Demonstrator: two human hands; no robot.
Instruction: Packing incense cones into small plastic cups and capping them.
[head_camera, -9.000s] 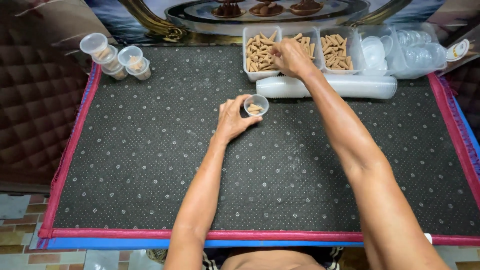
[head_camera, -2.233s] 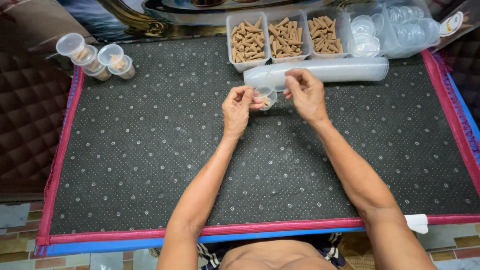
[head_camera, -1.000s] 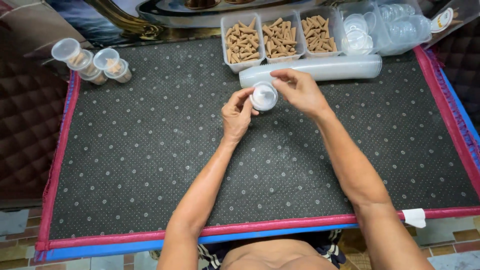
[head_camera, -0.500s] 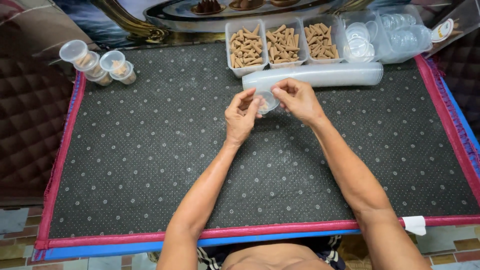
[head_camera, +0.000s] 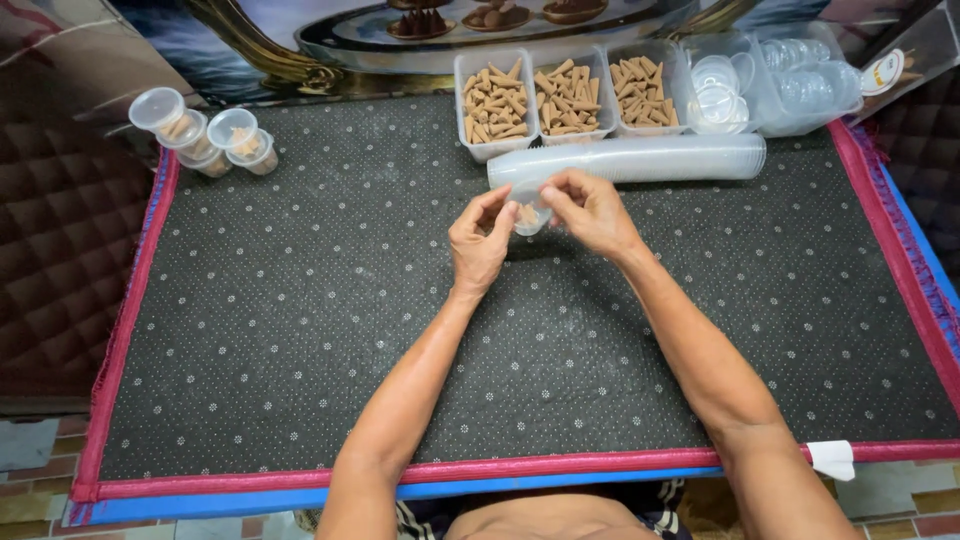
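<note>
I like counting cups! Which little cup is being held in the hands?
The small clear cup between both hands, above the mat's middle. The other filled cups sit untouched at the far left corner.

Dark dotted mat (head_camera: 300, 330), quilted brown upholstery (head_camera: 50, 250), tiled floor (head_camera: 30, 440)

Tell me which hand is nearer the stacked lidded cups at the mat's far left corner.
Left. The left hand is mid-mat, to the right of the lidded cups; the right hand lies farther right.

Small clear plastic cup (head_camera: 528, 214) being mostly covered by fingers, its brown contents blurring, tiered stand's brown pieces (head_camera: 487, 14) being cropped by top edge.
</note>
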